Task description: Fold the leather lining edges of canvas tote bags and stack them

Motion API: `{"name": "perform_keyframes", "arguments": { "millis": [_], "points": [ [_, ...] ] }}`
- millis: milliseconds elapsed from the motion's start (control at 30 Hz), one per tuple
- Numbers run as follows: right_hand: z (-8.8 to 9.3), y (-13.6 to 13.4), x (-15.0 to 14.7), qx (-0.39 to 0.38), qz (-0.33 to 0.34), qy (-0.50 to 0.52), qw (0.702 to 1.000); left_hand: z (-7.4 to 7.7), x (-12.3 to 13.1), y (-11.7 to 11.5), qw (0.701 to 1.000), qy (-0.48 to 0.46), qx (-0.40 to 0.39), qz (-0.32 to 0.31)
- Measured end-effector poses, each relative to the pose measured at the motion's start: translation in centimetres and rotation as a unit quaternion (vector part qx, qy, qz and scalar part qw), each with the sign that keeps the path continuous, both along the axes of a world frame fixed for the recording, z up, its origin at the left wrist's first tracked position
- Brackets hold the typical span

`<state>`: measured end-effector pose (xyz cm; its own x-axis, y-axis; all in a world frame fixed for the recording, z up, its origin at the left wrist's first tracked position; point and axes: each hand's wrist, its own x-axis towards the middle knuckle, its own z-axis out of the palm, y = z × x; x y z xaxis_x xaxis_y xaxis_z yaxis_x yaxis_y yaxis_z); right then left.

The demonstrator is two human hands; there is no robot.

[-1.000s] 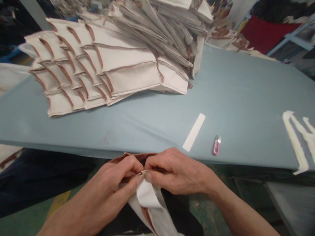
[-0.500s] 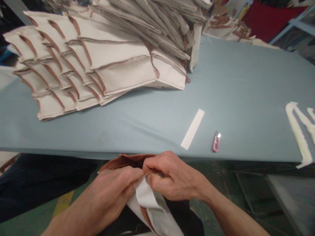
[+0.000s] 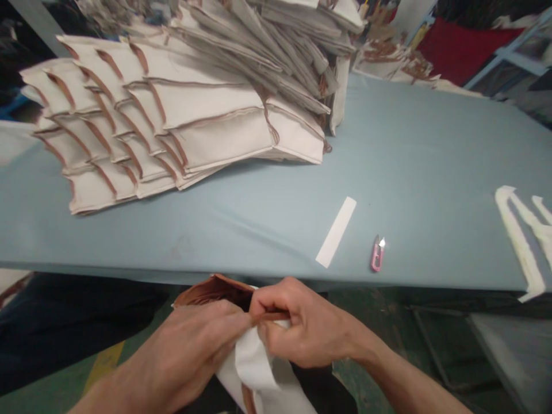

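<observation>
Just in front of the blue table point(image 3: 431, 172), a cream fabric piece point(image 3: 254, 356) is pinched at its brown edging point(image 3: 271, 317) by the narrowed fingers of the left hand point(image 3: 198, 339) and right hand point(image 3: 306, 328), edge-straightening apparently being done and a steady two-handed grip probably needed next.

Just off the near edge of that blue-grey table point(image 3: 422, 172), the worker's left hand point(image 3: 202, 339) and right hand point(image 3: 302, 325) meet, pinching a white cloth piece point(image 3: 254, 359) with brown trim. Cream, brown-edged fabric pieces point(image 3: 219, 135) lie stacked over on the left, greyish ones point(image 3: 254, 46) heaped beyond them. A white strip point(image 3: 336, 232) rests near some pink-handled snips point(image 3: 377, 254), pale bands point(image 3: 520, 241) farther right.
</observation>
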<state>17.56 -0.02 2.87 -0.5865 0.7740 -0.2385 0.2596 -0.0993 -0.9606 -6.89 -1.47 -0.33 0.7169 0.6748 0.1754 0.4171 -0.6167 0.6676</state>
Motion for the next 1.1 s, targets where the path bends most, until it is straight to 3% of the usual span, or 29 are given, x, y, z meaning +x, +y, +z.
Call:
{"name": "perform_keyframes", "arguments": {
  "millis": [133, 233, 300, 400, 500, 600, 767, 867, 967, 1100],
  "points": [
    [0.9, -0.7, -0.1, 0.174, -0.024, -0.052, 0.983, 1.8, 0.4, 0.1, 0.990, -0.002, -0.124, 0.064],
    [1.1, -1.2, -0.3, 0.256, -0.021, -0.088, 0.962, 3.2, 0.8, 0.7, 0.978, 0.005, -0.202, 0.046],
    [1.1, -1.3, -0.3, 0.283, -0.015, -0.120, 0.951, 3.4, 1.0, 0.9, 0.977, 0.022, -0.209, 0.029],
    [0.7, -1.6, -0.1, 0.282, -0.004, -0.135, 0.950, 2.6, 1.0, 0.5, 0.988, 0.042, -0.150, -0.020],
    [0.4, -1.8, 0.3, 0.214, -0.005, -0.107, 0.971, 1.1, 0.7, -0.1, 0.995, 0.050, -0.042, -0.071],
    [0.5, -1.7, 0.7, 0.147, 0.003, -0.073, 0.986, 0.5, 0.5, -0.4, 0.994, 0.064, -0.012, -0.088],
    [1.0, -1.1, 0.6, 0.142, 0.081, -0.061, 0.985, 2.1, 0.5, -0.4, 0.996, 0.009, -0.073, -0.058],
    [0.6, -1.3, 0.1, 0.177, 0.074, -0.034, 0.981, 2.9, 0.3, -0.3, 0.990, 0.009, -0.142, -0.013],
    [0.3, -2.3, -0.2, 0.229, 0.069, -0.028, 0.971, 3.1, 0.2, -0.2, 0.978, -0.001, -0.208, 0.008],
    [1.1, -3.8, 0.3, 0.271, 0.114, -0.100, 0.951, 2.9, 0.2, -0.1, 0.965, -0.018, -0.260, 0.000]
  ]
}}
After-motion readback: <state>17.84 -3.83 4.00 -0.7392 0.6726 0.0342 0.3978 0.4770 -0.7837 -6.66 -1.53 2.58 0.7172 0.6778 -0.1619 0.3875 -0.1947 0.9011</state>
